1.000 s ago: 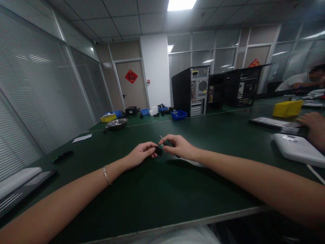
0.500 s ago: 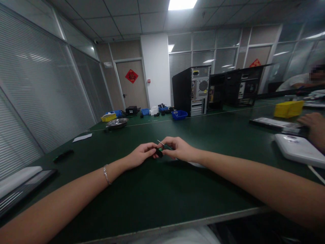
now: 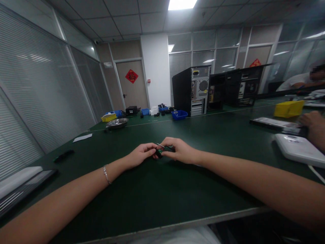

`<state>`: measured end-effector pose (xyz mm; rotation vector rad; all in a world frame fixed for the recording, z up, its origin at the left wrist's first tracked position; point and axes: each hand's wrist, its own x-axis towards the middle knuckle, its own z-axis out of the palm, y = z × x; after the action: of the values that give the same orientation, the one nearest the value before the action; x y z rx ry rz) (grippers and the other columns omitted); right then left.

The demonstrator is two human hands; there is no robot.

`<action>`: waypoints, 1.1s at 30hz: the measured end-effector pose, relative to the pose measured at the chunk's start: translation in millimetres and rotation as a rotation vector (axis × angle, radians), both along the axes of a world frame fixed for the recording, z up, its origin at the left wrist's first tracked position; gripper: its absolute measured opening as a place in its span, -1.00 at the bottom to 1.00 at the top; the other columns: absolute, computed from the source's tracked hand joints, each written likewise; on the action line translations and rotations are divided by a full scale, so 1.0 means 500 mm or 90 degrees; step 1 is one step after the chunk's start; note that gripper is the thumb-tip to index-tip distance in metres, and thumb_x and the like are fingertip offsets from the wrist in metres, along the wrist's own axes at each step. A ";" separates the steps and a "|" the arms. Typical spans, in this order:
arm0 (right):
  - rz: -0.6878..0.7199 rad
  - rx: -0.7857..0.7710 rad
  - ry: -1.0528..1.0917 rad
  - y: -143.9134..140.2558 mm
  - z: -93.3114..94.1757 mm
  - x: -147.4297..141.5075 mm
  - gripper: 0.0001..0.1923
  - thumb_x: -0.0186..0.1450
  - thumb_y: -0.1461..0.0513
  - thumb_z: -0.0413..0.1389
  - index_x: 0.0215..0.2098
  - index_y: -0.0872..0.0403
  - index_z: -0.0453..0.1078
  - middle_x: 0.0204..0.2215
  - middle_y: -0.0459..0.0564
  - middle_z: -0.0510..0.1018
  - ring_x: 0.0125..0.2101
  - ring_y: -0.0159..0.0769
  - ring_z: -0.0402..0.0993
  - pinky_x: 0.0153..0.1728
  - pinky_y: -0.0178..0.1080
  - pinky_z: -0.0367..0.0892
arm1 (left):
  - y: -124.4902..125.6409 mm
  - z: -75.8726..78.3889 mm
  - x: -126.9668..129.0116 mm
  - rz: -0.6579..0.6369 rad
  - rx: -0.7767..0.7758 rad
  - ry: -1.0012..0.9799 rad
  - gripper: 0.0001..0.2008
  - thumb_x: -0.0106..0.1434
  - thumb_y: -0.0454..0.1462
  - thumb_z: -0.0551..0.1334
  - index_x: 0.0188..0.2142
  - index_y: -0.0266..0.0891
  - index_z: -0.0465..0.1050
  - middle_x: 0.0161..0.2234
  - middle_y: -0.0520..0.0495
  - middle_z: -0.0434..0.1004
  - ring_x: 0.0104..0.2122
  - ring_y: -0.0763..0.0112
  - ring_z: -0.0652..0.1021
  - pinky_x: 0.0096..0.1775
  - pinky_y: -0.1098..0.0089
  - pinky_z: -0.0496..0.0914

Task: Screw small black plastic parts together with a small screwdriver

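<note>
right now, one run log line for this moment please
left hand: pinches small black part | right hand: holds thin green-handled screwdriver at it | surface: dark green table

both bare forearms reach forward and converge toward the middle. the left hand (image 3: 139,155) lies palm inward, fingers curled, thumb and forefinger pinched together at the tips. the right hand (image 3: 179,150) faces it, knuckles up, fingers bent in a pinch. the fingertips of both hands meet. a thin bracelet circles the left wrist (image 3: 107,174).
</note>
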<state>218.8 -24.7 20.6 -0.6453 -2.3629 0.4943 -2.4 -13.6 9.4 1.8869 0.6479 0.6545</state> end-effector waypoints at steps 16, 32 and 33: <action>0.022 0.024 0.010 -0.004 -0.007 -0.010 -0.76 0.23 0.25 0.10 -0.12 0.08 0.41 -0.29 -0.01 0.39 -0.25 -0.31 0.36 -0.19 -0.26 0.29 | -0.001 -0.003 0.001 -0.004 0.020 -0.005 -0.74 0.26 -0.26 0.08 -0.09 -0.28 0.37 -0.24 -0.10 0.42 -0.23 0.34 0.45 -0.09 0.27 0.28; -0.027 0.055 0.022 0.005 -0.017 -0.007 -0.64 0.23 0.26 0.10 0.01 0.03 0.32 -0.22 0.01 0.36 -0.23 -0.28 0.34 -0.17 -0.23 0.29 | 0.069 -0.005 -0.050 0.235 0.004 -0.137 -0.76 0.17 -0.27 0.20 -0.15 -0.29 0.33 -0.26 -0.12 0.46 -0.28 0.36 0.50 -0.21 0.34 0.35; -0.027 0.049 0.021 0.006 -0.016 -0.004 -0.66 0.23 0.25 0.10 -0.01 0.04 0.34 -0.21 0.01 0.36 -0.22 -0.28 0.34 -0.16 -0.22 0.29 | 0.090 -0.002 -0.073 0.299 0.008 -0.172 -0.77 0.16 -0.30 0.20 -0.17 -0.30 0.34 -0.28 -0.11 0.47 -0.28 0.36 0.51 -0.22 0.35 0.36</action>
<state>216.8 -21.9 12.6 -0.6462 -2.3203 0.3895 -39.1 31.5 8.4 1.6238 0.9173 1.1925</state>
